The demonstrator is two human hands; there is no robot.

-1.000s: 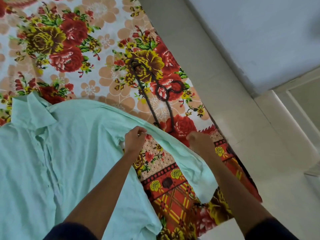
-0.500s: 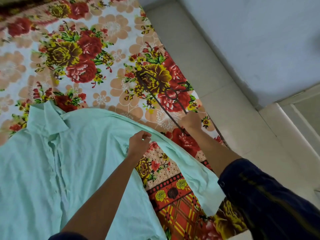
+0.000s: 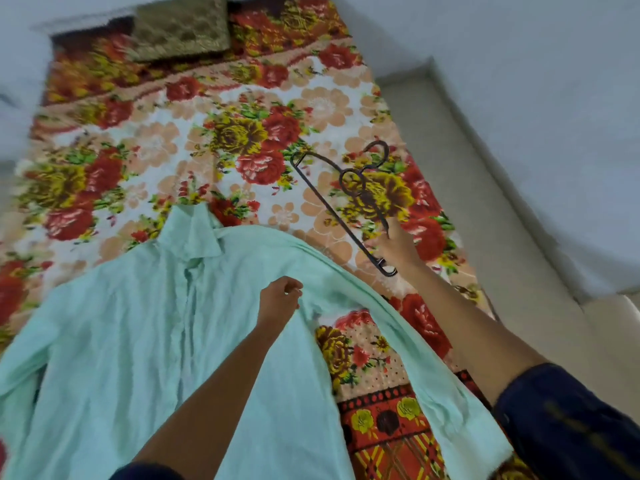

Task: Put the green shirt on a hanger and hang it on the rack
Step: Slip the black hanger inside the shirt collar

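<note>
Green shirt [image 3: 138, 358] lay spread flat, front up, across near part of floral bedsheet [image 3: 145, 157]; collar [image 3: 192, 233] pointed toward far end, one sleeve [image 3: 415, 368] trailing along near right edge. Left hand [image 3: 278, 301] rested on shirt near armpit seam, clenched, pinching a fold of the fabric. Right hand [image 3: 394, 245] further out, beyond shirt's shoulder, near right edge of sheet; grasping dark wire hanger [image 3: 346, 202] at one lower corner. Hanger tilted up off the sheet, hook [image 3: 377, 152] at its far end, long bar running diagonally toward sheet's middle. Dark sleeve [image 3: 568, 424] seen on right upper arm. Olive patterned pillow [image 3: 180, 27] lay at far end of sheet, blurred. Pale floor [image 3: 485, 202] ran along right edge, wall beyond.
</note>
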